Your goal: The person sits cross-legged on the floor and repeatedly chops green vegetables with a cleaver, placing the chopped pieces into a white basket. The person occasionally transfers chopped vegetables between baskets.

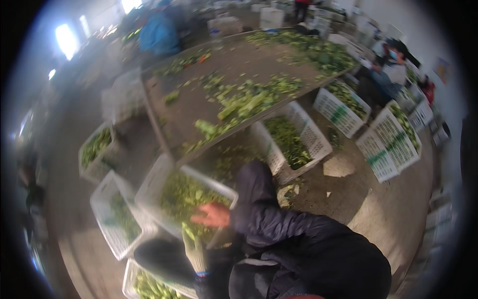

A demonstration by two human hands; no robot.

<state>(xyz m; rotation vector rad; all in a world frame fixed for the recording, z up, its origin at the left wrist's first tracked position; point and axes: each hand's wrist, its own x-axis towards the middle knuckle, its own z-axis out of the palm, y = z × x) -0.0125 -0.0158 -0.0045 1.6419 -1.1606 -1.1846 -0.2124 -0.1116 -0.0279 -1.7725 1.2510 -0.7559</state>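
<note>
My left hand (195, 254), in a pale knit glove, holds a light green vegetable stalk (189, 231) between thumb and fingers. Bare and slightly blurred, my right hand (212, 214) lies with spread fingers just over the leafy green trimmings (181, 194) in a white plastic crate (149, 187) between my knees; whether it touches them I cannot tell. In front stands a low brown table (160, 130) with a raised rim, where pale green stalks (246, 102) and loose leaves are strewn.
Crates of greens stand to my left (119, 239), at the lower left (129, 278), beyond my right knee (317, 149) and farther right (388, 149). A masked person (388, 78) sits at the right; another in blue (158, 35) is across the table. Scraps lie on the floor (336, 194).
</note>
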